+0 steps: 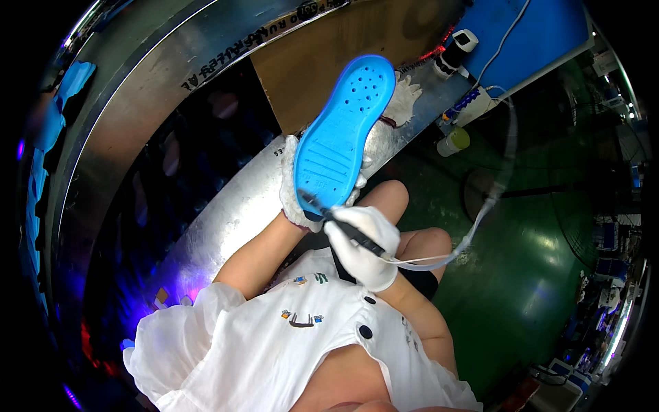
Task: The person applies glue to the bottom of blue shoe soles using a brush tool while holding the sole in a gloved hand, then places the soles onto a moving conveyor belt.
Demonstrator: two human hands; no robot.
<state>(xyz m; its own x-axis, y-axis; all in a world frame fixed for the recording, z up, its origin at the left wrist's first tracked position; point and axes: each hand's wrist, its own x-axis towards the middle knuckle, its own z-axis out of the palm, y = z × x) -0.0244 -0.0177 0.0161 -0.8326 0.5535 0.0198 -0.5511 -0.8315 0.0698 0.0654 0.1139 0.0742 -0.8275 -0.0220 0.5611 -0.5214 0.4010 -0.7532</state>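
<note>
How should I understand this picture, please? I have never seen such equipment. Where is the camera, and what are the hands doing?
There is no robot here. A person wears cameras on the head, and this single wide fisheye view looks down, so straight edges bend near the rim. Left in the picture is the person's left.

Both hands are in white gloves. The left hand holds a blue shoe sole, its heel end toward the person. The right hand grips a black pen-like tool pointed at that heel; contact is unclear. A pale cable trails from the tool.

Beyond, a loose white glove lies on the metal bench.
</note>
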